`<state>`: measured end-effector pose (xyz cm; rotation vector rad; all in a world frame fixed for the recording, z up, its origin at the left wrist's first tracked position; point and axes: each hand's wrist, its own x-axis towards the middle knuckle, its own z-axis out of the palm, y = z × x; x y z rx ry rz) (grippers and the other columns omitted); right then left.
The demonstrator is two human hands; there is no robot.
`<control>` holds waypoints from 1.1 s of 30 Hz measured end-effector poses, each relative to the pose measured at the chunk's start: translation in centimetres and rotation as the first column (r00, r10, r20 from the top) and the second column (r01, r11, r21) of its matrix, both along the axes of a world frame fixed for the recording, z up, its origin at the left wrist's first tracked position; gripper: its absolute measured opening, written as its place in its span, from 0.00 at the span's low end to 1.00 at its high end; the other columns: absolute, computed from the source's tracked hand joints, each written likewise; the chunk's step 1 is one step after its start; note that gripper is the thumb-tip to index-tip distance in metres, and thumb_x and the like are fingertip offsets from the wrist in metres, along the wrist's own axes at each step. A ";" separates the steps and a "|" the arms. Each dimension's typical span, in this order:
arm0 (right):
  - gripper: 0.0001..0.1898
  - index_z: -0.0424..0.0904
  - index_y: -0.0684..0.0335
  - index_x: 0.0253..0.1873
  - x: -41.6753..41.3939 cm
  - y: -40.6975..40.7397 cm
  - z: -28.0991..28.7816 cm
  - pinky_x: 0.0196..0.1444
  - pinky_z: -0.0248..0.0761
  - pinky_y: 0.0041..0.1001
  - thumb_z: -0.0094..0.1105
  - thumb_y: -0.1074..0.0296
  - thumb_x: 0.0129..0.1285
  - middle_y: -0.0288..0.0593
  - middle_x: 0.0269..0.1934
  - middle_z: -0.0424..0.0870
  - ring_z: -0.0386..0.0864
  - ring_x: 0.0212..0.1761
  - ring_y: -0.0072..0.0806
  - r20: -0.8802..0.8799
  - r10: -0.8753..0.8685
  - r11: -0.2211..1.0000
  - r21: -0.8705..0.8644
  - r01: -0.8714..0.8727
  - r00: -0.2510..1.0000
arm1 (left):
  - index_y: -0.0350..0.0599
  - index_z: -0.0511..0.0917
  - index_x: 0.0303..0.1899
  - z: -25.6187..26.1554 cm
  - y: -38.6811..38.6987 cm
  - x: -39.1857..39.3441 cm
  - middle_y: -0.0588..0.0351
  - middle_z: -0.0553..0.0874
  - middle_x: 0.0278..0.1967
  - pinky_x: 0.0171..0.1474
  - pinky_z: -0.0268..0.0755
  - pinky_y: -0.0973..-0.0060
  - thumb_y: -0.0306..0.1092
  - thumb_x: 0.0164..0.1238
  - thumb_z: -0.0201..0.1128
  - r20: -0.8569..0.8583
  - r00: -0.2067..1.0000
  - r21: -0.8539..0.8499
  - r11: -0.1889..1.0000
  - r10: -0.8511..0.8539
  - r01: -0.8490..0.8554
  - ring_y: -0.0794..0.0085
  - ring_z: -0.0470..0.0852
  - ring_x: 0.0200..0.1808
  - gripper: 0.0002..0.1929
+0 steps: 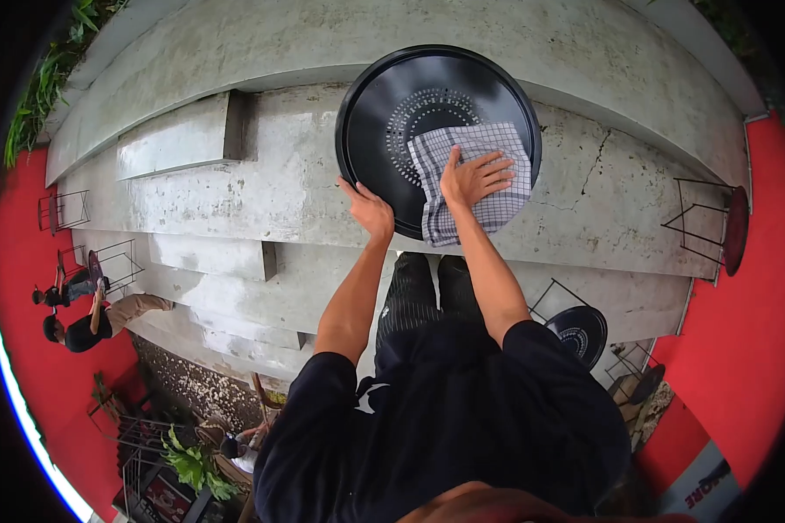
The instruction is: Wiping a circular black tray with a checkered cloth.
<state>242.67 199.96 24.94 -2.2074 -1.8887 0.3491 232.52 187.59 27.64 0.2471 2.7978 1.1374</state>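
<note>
A round black tabletop (373, 124) with a raised rim and rings of pale dots is tilted up before me, by the edge of a concrete step. My left hand (373, 212) grips its lower left rim, with some fingers hidden behind the edge. On its lower right part lies a white-and-dark checked cloth (497, 140), its lower end hanging over the rim. My right hand (474, 178) presses flat on this cloth, fingers spread.
Wide concrete steps (288, 196) with raised blocks surround me. Wire-legged tables stand at both sides, including a black one (579, 337) by my right elbow. Two people (91, 330) are at the left on the red floor (26, 229); another person (239, 451) is lower left.
</note>
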 end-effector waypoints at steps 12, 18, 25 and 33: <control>0.49 0.60 0.68 0.79 -13.0 12.9 -0.1 0.84 0.35 0.51 0.52 0.29 0.69 0.61 0.82 0.53 0.47 0.84 0.60 0.082 0.678 0.679 0.309 -0.666 0.730 | 0.36 0.58 0.77 -1.5 0.1 -1.8 0.24 0.84 0.39 0.34 0.71 0.50 0.31 0.83 0.50 -0.167 0.983 0.186 0.977 -0.075 0.106 0.31 0.82 0.33 0.27; 0.40 0.68 0.66 0.75 -13.5 1.4 1.9 0.85 0.41 0.45 0.68 0.51 0.62 0.49 0.80 0.62 0.51 0.84 0.46 -0.188 0.974 0.165 0.203 -0.965 0.127 | 0.36 0.55 0.79 -0.8 -0.5 -2.1 0.22 0.84 0.47 0.39 0.74 0.53 0.20 0.73 0.52 0.010 0.997 0.145 0.987 -0.073 0.071 0.34 0.86 0.38 0.34; 0.38 0.68 0.60 0.76 -12.6 4.3 2.4 0.85 0.43 0.44 0.62 0.45 0.66 0.44 0.79 0.64 0.54 0.83 0.43 -0.081 0.997 0.033 0.238 -0.971 0.014 | 0.38 0.55 0.79 -1.3 -0.5 -1.5 0.21 0.84 0.42 0.40 0.73 0.50 0.20 0.71 0.53 0.037 0.996 0.081 0.994 -0.076 0.073 0.28 0.83 0.40 0.35; 0.35 0.66 0.57 0.78 -7.5 17.8 0.1 0.85 0.43 0.42 0.52 0.42 0.75 0.42 0.79 0.65 0.55 0.83 0.44 0.092 0.795 0.555 0.292 -0.779 0.600 | 0.41 0.60 0.78 -1.9 0.2 -1.1 0.24 0.84 0.34 0.35 0.69 0.47 0.37 0.84 0.50 -0.011 0.999 0.081 0.996 -0.033 0.034 0.30 0.82 0.32 0.27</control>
